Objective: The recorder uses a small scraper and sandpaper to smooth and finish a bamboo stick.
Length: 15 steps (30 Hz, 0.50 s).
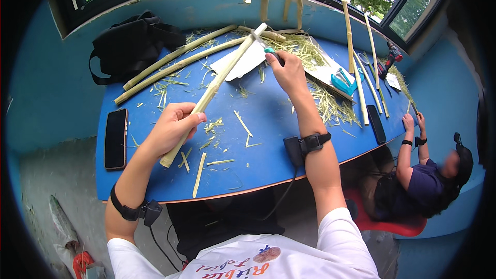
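My left hand (175, 124) is closed round the lower part of a long, pale, peeled bamboo stick (225, 72). The stick slants up and away to the right across the table. In my right hand (290, 75) is a knife (270, 50) with a teal and dark handle. Its blade lies at the stick's far end, seemingly touching it. A white sheet (240, 63) is partly hidden beneath the stick. Thin shavings and short slivers (199, 174) are scattered on the blue table (258, 150) around both hands.
Two bamboo poles (181, 51) and a black bag (132, 44) lie far left. A phone (116, 139) rests near the left edge. To the right are shaving heaps (330, 106), a teal tool (343, 80), upright sticks, another phone (376, 124), a drill (390, 61) and a seated person (429, 181).
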Tool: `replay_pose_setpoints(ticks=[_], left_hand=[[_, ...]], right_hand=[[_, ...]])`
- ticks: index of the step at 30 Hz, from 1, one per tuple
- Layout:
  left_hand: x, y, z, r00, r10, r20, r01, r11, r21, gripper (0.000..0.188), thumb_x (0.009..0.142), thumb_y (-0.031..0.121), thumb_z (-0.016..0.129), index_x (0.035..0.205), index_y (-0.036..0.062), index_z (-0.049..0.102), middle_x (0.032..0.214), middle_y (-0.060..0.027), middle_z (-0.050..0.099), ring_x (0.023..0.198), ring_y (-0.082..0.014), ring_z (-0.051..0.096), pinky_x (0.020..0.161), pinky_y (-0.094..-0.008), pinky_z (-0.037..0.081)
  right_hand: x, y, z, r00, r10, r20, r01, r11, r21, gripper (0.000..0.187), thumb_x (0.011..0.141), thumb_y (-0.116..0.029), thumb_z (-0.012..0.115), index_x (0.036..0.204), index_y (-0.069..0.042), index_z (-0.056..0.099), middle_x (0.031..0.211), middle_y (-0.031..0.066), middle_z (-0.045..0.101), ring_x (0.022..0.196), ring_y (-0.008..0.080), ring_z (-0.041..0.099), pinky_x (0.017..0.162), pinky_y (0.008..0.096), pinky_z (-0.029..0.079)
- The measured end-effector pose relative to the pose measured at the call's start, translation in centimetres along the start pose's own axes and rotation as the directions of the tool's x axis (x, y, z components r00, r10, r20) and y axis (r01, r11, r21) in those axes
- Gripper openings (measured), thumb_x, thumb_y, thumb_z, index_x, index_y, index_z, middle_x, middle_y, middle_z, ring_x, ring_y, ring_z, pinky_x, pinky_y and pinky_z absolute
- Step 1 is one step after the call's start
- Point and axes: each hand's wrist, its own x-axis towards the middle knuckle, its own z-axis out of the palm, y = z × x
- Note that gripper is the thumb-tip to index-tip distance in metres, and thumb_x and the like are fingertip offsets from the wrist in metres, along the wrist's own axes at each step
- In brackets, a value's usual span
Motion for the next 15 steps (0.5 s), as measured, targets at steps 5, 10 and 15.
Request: replay_pose_setpoints(ticks=[5, 10, 15], left_hand=[[0.3, -1.0, -0.5, 0.993, 0.044, -0.109, -0.040, 0.999, 0.036, 0.023, 0.089, 0.025, 0.060, 0.088, 0.0021, 0.062, 0.060, 0.0034, 0.050, 0.050, -0.0029, 0.045, 0.044, -0.0179, 0.034], [0.3, -0.8, -0.3, 0.989, 0.059, -0.139, -0.052, 0.997, 0.058, 0.021, 0.088, 0.023, 0.062, 0.088, 0.0017, 0.062, 0.061, 0.0037, 0.049, 0.053, -0.0032, 0.045, 0.047, -0.0189, 0.034], [0.2, -1.0, -0.2, 0.991, 0.068, -0.119, -0.060, 0.996, 0.069, 0.020, 0.088, 0.020, 0.063, 0.087, -0.0001, 0.062, 0.063, 0.0027, 0.051, 0.055, -0.0040, 0.045, 0.052, -0.0205, 0.036]], right_hand=[[-0.8, -1.6, -0.2, 0.974, -0.142, 0.175, 0.123, 0.986, 0.114, 0.036, 0.087, -0.035, 0.062, 0.096, 0.000, 0.068, 0.069, 0.0162, 0.062, 0.064, 0.0278, 0.058, 0.064, 0.0375, 0.045], [-1.9, -2.9, 0.0, 0.940, -0.256, 0.226, 0.217, 0.959, 0.182, 0.034, 0.089, -0.031, 0.062, 0.090, 0.003, 0.064, 0.060, 0.0069, 0.050, 0.057, 0.0151, 0.043, 0.054, 0.0322, 0.036], [-1.7, -2.4, 0.5, 0.966, -0.235, 0.105, 0.224, 0.968, 0.110, 0.034, 0.089, -0.031, 0.062, 0.092, 0.003, 0.066, 0.062, 0.0107, 0.055, 0.058, 0.0189, 0.050, 0.057, 0.0338, 0.039]])
